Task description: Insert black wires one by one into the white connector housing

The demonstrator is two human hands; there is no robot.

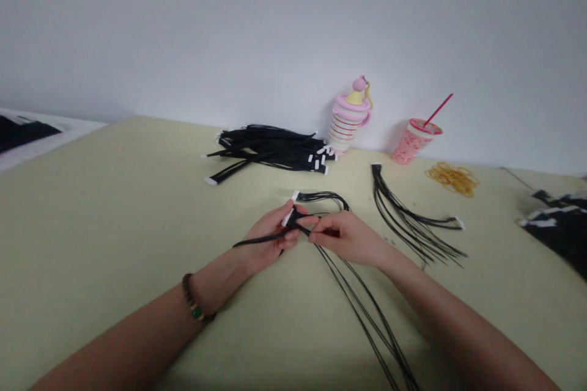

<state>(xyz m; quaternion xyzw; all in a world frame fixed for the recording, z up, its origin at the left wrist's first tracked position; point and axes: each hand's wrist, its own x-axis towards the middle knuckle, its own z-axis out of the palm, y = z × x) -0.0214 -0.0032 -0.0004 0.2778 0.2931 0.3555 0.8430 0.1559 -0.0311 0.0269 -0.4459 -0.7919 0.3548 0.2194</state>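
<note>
- One black wire harness (pixel 321 197) held near white connector (pixel 288 217): left hand (pixel 269 238) gripping, right hand (pixel 343 237) pinching narrowly.
- Long strands (pixel 362 311) trailing loose across pale tabletop (pixel 114 208); rubber bands (pixel 452 179) well apart.

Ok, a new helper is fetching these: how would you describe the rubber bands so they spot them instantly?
At the back of the pale yellow table, find the pink cup with a red straw. Just right of it lies a loose heap of amber rubber bands, the only thin loops among the black wire bundles.
</note>
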